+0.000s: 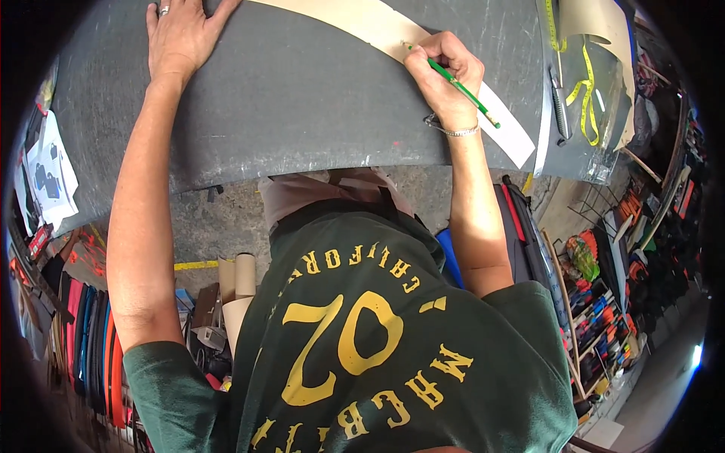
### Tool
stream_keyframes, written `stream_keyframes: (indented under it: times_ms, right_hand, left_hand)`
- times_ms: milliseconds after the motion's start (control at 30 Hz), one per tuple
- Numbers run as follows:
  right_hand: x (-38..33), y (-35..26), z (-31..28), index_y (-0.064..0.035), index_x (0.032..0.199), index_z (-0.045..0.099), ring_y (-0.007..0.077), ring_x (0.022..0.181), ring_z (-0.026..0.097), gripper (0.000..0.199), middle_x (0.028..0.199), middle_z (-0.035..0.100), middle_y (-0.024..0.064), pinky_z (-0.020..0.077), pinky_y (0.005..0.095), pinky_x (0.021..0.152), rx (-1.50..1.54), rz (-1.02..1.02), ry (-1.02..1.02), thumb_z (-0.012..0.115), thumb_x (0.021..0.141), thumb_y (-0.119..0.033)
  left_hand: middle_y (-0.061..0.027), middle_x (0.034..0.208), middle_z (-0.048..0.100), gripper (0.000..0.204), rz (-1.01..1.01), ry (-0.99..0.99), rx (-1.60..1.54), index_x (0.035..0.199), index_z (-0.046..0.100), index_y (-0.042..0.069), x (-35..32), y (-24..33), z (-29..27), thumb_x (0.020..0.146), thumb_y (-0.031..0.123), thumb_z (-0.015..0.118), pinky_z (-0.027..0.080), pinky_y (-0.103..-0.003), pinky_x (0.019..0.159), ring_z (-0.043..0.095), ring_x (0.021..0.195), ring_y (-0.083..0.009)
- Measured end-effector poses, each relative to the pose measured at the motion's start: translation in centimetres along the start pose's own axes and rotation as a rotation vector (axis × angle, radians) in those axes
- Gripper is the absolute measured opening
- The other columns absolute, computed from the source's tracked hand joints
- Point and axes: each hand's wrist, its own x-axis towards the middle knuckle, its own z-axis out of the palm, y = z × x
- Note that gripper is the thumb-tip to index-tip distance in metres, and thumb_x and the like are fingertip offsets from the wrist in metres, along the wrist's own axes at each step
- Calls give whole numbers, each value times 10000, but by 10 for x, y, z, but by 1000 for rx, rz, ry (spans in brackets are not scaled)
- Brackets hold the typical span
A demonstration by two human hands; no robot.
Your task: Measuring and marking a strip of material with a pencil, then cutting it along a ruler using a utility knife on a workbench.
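My right hand [447, 75] grips a green pencil [472, 100], its tip down at the surface of a long curved strip of tan paper [343, 16]. The strip runs from the top edge down to the right, and its lower end looks white in brighter light. At the upper left my left hand [181, 39] lies flat with fingers apart on the dark grey worktable [302, 106]. A ring is on one finger, and the thumb reaches toward the paper strip. The fingertips are cut off by the picture's top edge.
On the table's right lie a utility knife [559, 106], a yellow tape measure [587, 90], a long pale ruler-like strip [544, 113] and tan paper sheets [593, 19]. A printed sheet [51, 170] hangs at the left edge. Rolls of coloured material [94, 340] stand below left.
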Motion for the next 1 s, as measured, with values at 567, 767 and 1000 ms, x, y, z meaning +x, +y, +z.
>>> stream_keyframes:
  times_ms: [567,767,1000]
  right_hand:
    - [-7,5,-13,-18,758,562,26,700,523,167,731,609,-36,444,212,620,49,31,4,706,835,21]
    - [-12,6,-17,-29,763,566,24,682,516,174,728,618,-34,455,208,633,54,60,48,713,854,-1]
    - [-11,8,-16,-24,764,586,22,686,532,159,732,647,-29,465,207,632,-1,53,23,718,850,-6]
  left_hand:
    - [-128,1653,325,684,-123,-181,-60,1515,479,154,0,44,-44,984,583,528,110,-516,1277,201,1563,-325]
    - [-134,1643,341,671,-120,-172,-65,1496,500,145,0,47,-45,983,575,537,121,-523,1271,216,1556,-332]
    - [-136,1639,346,660,-108,-160,-70,1491,504,140,1,45,-44,986,564,539,112,-515,1274,222,1553,-335]
